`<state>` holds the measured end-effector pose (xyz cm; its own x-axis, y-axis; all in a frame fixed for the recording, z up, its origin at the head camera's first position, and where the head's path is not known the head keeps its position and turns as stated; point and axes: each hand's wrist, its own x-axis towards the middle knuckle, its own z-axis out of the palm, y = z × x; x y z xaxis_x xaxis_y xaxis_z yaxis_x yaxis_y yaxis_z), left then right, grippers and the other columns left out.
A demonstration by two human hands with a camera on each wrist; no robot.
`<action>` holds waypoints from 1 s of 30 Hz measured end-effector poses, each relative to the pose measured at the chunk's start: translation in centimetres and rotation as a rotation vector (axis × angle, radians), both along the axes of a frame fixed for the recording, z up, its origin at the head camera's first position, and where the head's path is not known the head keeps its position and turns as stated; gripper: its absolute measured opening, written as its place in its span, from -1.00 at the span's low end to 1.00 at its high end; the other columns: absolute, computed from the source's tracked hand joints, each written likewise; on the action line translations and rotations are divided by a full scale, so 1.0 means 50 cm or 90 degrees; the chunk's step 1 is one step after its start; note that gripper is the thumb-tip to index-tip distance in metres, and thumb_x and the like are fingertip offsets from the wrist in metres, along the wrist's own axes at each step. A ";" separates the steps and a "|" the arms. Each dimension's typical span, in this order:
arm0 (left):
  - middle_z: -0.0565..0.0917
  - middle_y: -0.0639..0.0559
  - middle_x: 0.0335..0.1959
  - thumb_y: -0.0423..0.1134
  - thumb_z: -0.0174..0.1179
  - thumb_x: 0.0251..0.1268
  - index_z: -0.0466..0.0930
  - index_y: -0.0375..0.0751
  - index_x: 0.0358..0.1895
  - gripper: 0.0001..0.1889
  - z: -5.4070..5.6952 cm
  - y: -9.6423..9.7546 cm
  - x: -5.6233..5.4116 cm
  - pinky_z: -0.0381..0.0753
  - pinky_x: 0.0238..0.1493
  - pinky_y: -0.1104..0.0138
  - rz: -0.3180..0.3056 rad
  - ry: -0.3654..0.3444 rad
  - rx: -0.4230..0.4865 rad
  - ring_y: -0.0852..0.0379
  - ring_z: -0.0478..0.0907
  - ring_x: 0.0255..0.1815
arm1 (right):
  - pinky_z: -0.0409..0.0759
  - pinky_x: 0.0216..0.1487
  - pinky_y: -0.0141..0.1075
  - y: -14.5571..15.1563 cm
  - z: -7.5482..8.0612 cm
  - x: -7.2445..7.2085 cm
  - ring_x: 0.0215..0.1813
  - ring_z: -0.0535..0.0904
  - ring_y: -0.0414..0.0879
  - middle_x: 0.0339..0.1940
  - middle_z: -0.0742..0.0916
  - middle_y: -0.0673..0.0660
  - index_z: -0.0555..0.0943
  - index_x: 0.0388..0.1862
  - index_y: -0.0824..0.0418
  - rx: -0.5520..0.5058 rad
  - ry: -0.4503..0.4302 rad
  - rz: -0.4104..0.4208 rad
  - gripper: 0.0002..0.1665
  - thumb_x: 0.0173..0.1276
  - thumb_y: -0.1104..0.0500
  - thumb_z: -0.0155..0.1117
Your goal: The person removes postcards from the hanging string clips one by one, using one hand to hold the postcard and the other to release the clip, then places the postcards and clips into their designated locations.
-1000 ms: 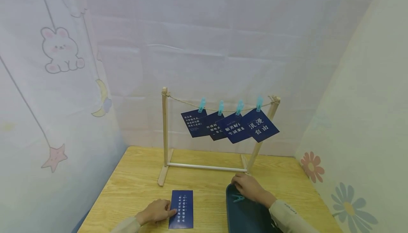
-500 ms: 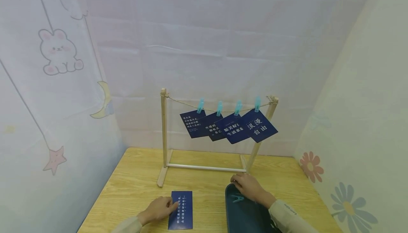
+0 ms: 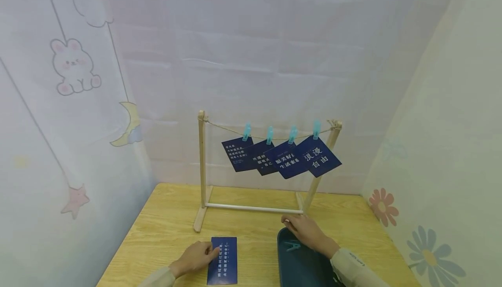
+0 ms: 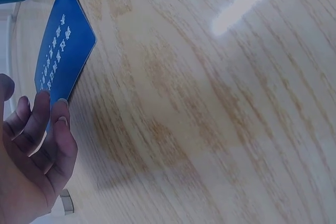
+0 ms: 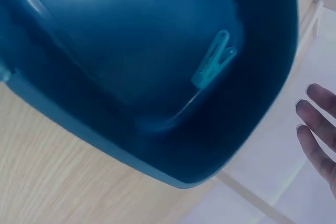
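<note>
My left hand (image 3: 196, 257) is at the left edge of a dark blue card (image 3: 222, 271) with white characters, the thumb overlapping it. In the left wrist view its fingers (image 4: 65, 140) are loosely bent beside the card (image 4: 65, 45). My right hand (image 3: 307, 230) is over the far end of a dark blue-green tray (image 3: 292, 271). Its fingers (image 5: 317, 121) are spread beyond the rim in the right wrist view, holding nothing. A teal clothespin (image 5: 212, 61) lies inside the tray near the corner.
Behind the hands stands a wooden rack (image 3: 202, 160) with a twine line (image 3: 225, 128). Several teal clothespins (image 3: 269, 135) hold several blue cards (image 3: 317, 156) along it. Wood-grain table (image 3: 164, 217) lies under everything, with patterned cloth walls (image 3: 235, 60) at the back and sides.
My left hand has shifted slightly forward and right, its thumb now farther over the card. The right hand has barely moved above the tray's far end. The head view has tilted a little.
</note>
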<state>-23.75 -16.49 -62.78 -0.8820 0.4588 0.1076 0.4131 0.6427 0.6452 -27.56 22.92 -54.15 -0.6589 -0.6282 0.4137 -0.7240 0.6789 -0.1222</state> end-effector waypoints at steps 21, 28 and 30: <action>0.35 0.30 -0.73 -0.07 0.01 0.57 0.37 -0.04 -0.55 -0.61 0.031 0.005 -0.016 0.22 -0.71 0.48 0.018 0.018 0.038 0.40 0.28 -0.76 | 0.59 -0.37 -0.34 -0.051 0.109 -0.009 -0.39 0.56 -0.25 -0.39 0.67 -0.03 0.62 -0.24 0.21 -0.004 0.047 0.055 -0.95 0.36 0.31 0.33; 0.40 0.25 -0.74 -0.12 0.00 0.58 0.41 -0.10 -0.49 -0.65 0.087 0.006 -0.049 0.37 -0.76 0.44 0.030 0.057 0.092 0.35 0.39 -0.80 | 0.63 -0.30 -0.28 -0.084 0.161 -0.003 -0.34 0.62 -0.22 -0.31 0.72 -0.01 0.62 -0.15 0.16 0.015 0.083 0.058 -0.84 0.32 0.33 0.36; 0.40 0.24 -0.75 -0.12 0.00 0.58 0.43 -0.12 -0.48 -0.65 0.098 0.009 -0.057 0.38 -0.75 0.43 0.041 0.071 0.108 0.33 0.40 -0.80 | 0.64 -0.27 -0.24 -0.093 0.173 -0.001 -0.32 0.64 -0.20 -0.30 0.73 0.00 0.64 -0.15 0.16 0.024 0.098 0.060 -0.83 0.31 0.32 0.37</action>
<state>-26.59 -16.02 -57.86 -0.8870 0.3695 0.2768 0.4498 0.5563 0.6987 -27.60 18.25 -45.49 -0.5271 -0.7006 0.4810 -0.7926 0.6095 0.0193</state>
